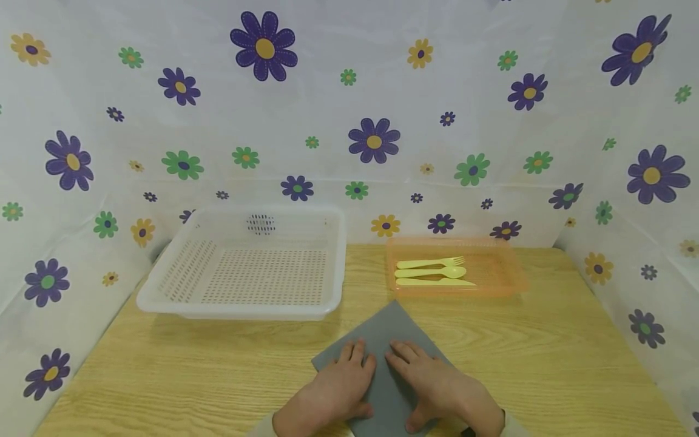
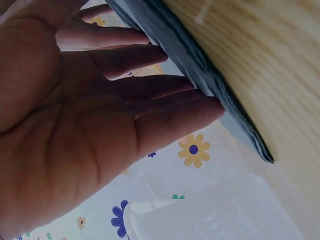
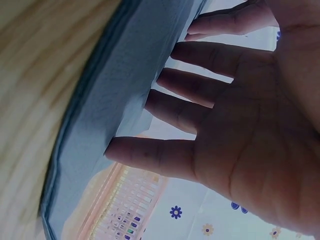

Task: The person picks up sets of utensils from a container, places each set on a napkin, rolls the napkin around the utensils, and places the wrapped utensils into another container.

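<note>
A grey cloth [image 1: 390,364], folded into layers, lies flat on the wooden table with one corner pointing away from me. My left hand [image 1: 346,382] rests on its left part, fingertips touching the surface. On its right part my right hand [image 1: 434,385] presses with the fingers spread and fairly straight. The left wrist view shows the left fingers [image 2: 175,117] meeting the cloth, whose stacked layers [image 2: 220,82] show at the edge. In the right wrist view the right fingertips [image 3: 117,147] touch the cloth [image 3: 100,130], and the palm is raised off it.
A white perforated basket [image 1: 240,312] stands at the back left of the table [image 1: 218,376]. At the back right is an orange basket [image 1: 491,276] holding a yellow fork [image 1: 428,263], spoon [image 1: 428,272] and knife [image 1: 434,282]. A flower-patterned sheet [image 1: 311,109] surrounds the table's back and sides.
</note>
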Demonstrator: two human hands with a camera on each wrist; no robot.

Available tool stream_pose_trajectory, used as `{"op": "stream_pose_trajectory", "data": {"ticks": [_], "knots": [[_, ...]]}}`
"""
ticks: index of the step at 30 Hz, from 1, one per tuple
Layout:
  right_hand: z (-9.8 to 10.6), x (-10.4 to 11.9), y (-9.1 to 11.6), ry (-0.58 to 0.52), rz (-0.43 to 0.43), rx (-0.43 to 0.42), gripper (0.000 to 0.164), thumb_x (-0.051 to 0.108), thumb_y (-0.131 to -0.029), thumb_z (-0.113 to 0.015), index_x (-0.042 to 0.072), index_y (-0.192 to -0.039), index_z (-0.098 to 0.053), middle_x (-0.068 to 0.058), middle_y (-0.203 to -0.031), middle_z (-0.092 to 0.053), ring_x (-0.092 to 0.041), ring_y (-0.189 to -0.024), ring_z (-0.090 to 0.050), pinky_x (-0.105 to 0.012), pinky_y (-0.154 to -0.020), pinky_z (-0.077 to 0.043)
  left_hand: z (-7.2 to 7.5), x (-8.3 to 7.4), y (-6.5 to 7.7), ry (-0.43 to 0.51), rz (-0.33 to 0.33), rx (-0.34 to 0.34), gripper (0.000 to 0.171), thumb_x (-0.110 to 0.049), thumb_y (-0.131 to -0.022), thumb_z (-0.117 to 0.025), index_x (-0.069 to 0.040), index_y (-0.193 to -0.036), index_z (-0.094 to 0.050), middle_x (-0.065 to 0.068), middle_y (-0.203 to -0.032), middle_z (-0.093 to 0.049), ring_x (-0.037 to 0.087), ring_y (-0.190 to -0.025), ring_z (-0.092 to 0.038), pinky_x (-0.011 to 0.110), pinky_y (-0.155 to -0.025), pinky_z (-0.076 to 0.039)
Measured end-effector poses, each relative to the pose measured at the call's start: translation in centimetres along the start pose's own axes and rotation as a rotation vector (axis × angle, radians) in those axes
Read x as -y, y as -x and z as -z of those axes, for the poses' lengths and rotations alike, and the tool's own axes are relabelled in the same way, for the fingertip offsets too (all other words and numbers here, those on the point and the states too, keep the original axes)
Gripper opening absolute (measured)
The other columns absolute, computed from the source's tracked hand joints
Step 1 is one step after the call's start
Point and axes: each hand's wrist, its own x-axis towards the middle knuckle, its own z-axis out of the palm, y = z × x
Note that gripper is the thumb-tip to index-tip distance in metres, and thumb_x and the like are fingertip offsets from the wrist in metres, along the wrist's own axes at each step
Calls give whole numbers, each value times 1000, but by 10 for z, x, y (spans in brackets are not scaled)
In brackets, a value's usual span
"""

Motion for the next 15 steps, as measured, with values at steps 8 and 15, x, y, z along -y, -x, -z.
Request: {"op": "stream_pose_trajectory", "data": {"ticks": [8,15], "knots": [[-1,1,0,12,-15,-7,108,50,-59,-84,10,-145,-34,-12,-153,-24,-34,-138,-24,-59,-91,-41,0,4,0,-25,-32,-28,80,-55,-73,-74,-6,-131,-49,21,-142,-38,35,-128,-40,40,-83,-52],[-1,3,0,-22,-64,21,110,50,-60,-84,9,-147,-30,-13,-155,-19,-34,-140,-21,-64,-91,-39,-1,6,-1,-70,-50,-92,66,-53,-73,-74,-11,-120,-55,15,-131,-45,31,-119,-47,36,-78,-53]]}}
